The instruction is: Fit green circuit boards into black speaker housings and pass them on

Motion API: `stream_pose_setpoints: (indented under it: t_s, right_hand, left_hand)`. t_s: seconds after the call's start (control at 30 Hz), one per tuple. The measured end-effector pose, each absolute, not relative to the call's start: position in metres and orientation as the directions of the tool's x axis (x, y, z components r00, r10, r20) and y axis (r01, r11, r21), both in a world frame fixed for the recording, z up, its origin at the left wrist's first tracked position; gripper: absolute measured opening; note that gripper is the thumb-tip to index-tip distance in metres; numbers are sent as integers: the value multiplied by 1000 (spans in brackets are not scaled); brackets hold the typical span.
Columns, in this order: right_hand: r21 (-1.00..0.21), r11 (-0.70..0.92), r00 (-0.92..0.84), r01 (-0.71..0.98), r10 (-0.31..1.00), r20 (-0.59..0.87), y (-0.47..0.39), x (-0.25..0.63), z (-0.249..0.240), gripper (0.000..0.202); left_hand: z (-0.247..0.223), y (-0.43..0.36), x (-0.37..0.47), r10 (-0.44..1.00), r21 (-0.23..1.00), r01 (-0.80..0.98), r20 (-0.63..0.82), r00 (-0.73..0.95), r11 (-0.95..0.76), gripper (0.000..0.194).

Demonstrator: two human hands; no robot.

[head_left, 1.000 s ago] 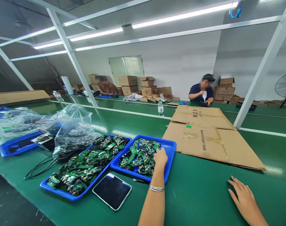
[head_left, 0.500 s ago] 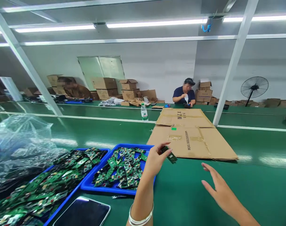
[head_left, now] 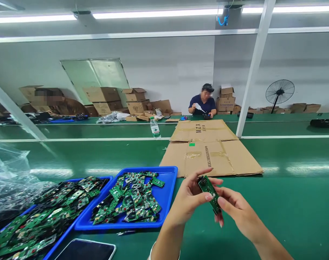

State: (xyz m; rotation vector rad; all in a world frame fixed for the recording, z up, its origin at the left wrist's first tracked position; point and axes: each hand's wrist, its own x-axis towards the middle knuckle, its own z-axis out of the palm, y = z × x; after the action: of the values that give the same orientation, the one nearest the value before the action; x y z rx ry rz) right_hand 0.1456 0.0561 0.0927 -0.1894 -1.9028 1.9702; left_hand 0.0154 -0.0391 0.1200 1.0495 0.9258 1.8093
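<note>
A small green circuit board (head_left: 208,190) is tilted between my two hands, above the green tabletop. My left hand (head_left: 190,198) grips its left side, with the thumb across the board's face. At the lower right end, my right hand (head_left: 236,207) pinches the board between thumb and fingers. To the left lies a blue tray (head_left: 168,187) with many loose circuit boards (head_left: 135,196) in it. Farther left, a second blue tray (head_left: 72,231) is heaped with more such boards (head_left: 53,216).
A flattened cardboard sheet (head_left: 207,155) lies beyond my hands. A water bottle (head_left: 155,128) stands left of it. Nearby are a phone (head_left: 85,250), clear plastic bags (head_left: 9,180) and a slanted white post (head_left: 252,72). Two people sit across, one handling something white (head_left: 199,107).
My right hand has moved left and taken hold of the circuit board's lower end. The board is now lower, held in both hands. My view has shifted right.
</note>
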Motion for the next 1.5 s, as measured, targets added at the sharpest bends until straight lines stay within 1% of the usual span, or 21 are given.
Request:
stream_pose_setpoints:
  t_s: [0.03,0.1,0.13,0.17,0.23,0.3,0.37,0.5,0.63,0.8,0.9,1.03,1.13,1.27,1.43,1.5]
  right_hand:
    - [-978,114,-873,-176,442,209,59,149,94,35]
    - [-929,341,-733,-146,593,333,63,157,98,29]
    - [-895,425,-657,-134,638,402,63,160,99,26]
    - [-865,485,-597,-128,659,457,63,163,100,23]
    - [-817,561,-531,-135,655,538,61,165,102,20]
    - [-781,609,-499,-139,638,586,58,165,103,19]
    - [-769,625,-485,-136,635,602,56,163,105,22]
    - [-781,601,-492,-169,635,595,55,161,107,28]
    - [-783,591,-486,-195,635,600,55,161,108,29]
    - [-765,614,-500,-191,610,615,57,161,106,27]
    - [-721,676,-473,-153,590,654,59,162,103,24]
    - [-573,815,-413,-84,495,765,61,161,100,20]
    - [-474,879,-398,-57,416,818,62,160,103,20]
    - [-368,929,-380,-32,329,864,62,160,109,21]
    - [-211,975,-347,63,220,912,60,159,107,25]
    - [-176,980,-345,91,196,918,60,158,106,26]
  left_hand:
    - [120,-38,15,908,881,-289,284,-309,-374,50]
    - [119,-35,17,918,907,-265,240,-317,-329,45]
    - [118,-33,19,923,920,-250,214,-320,-301,44]
    - [117,-31,22,928,932,-237,191,-319,-274,44]
    - [115,-27,27,935,945,-209,179,-307,-250,46]
    - [113,-23,33,937,951,-184,188,-294,-249,45]
    - [112,-21,37,941,956,-173,180,-288,-236,44]
    - [110,-19,40,955,964,-191,132,-265,-186,45]
    - [112,-21,40,960,973,-166,116,-254,-162,47]
    - [116,-22,41,968,973,-186,90,-234,-135,44]
    - [117,-22,41,971,974,-204,51,-232,-100,45]
    - [116,-22,40,974,980,-191,18,-227,-62,48]
    - [117,-23,40,975,980,-194,9,-221,-53,47]
    - [117,-24,40,976,980,-192,2,-216,-44,50]
    - [114,-24,37,981,978,-203,12,-195,-53,55]
    - [112,-23,35,985,975,-213,23,-170,-60,54]
